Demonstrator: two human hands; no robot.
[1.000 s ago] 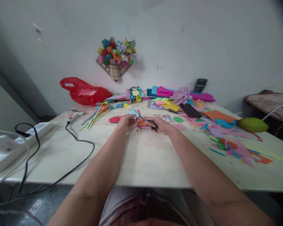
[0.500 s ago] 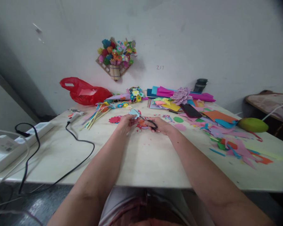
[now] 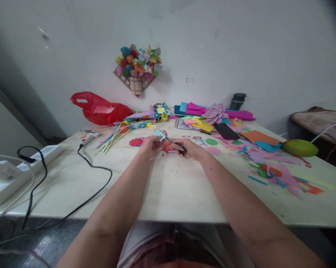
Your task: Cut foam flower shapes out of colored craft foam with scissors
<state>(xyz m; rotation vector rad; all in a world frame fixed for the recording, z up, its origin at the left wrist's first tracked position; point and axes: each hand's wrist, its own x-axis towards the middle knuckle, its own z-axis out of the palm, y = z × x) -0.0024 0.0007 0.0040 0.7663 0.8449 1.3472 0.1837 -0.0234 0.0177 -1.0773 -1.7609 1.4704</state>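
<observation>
My left hand (image 3: 149,143) pinches a small light-blue paper piece (image 3: 158,133) above the table's middle. My right hand (image 3: 190,148) is closed around black-handled scissors (image 3: 176,144), whose blades point left into the blue piece. Red and orange paper cutouts (image 3: 168,147) lie on the table (image 3: 168,190) right under both hands. A red flower cutout (image 3: 136,142) lies just left of my left hand.
A glue gun (image 3: 89,136) with a black cord (image 3: 96,169) lies at the left, beside a white power strip (image 3: 22,169). A red plastic bag (image 3: 101,108), paper flowers, sticks, coloured sheets (image 3: 212,119), scraps (image 3: 279,175) and a green object (image 3: 300,147) crowd the back and right.
</observation>
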